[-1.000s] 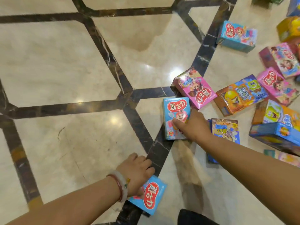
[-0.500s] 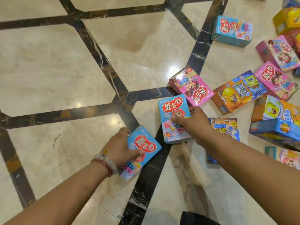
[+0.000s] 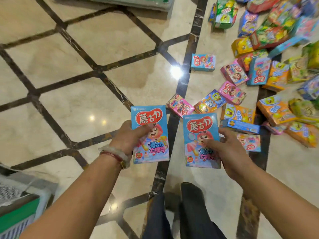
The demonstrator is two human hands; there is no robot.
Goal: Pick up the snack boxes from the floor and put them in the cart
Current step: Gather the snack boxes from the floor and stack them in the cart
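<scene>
My left hand (image 3: 126, 138) grips a light blue snack box (image 3: 151, 145) with a red label, lifted off the floor, thumb across its front. My right hand (image 3: 227, 149) holds a second, matching blue snack box (image 3: 198, 135) beside it, fingers curled round its right edge. Both boxes face up towards me, side by side above the marble floor. Several more snack boxes lie scattered on the floor to the right, among them a pink box (image 3: 180, 105) and a blue box (image 3: 203, 62). A cart corner (image 3: 19, 209) with a green panel shows at the bottom left.
The marble floor (image 3: 77, 104) has dark diagonal bands. A dense pile of colourful boxes (image 3: 276, 49) fills the upper right. A green-edged base (image 3: 131, 2) sits at the top edge. My dark trouser legs (image 3: 188, 213) are at the bottom centre.
Both hands have lifted their blue boxes off the floor and brought them up side by side. The view has pulled back and higher, revealing more boxes and the cart corner.
</scene>
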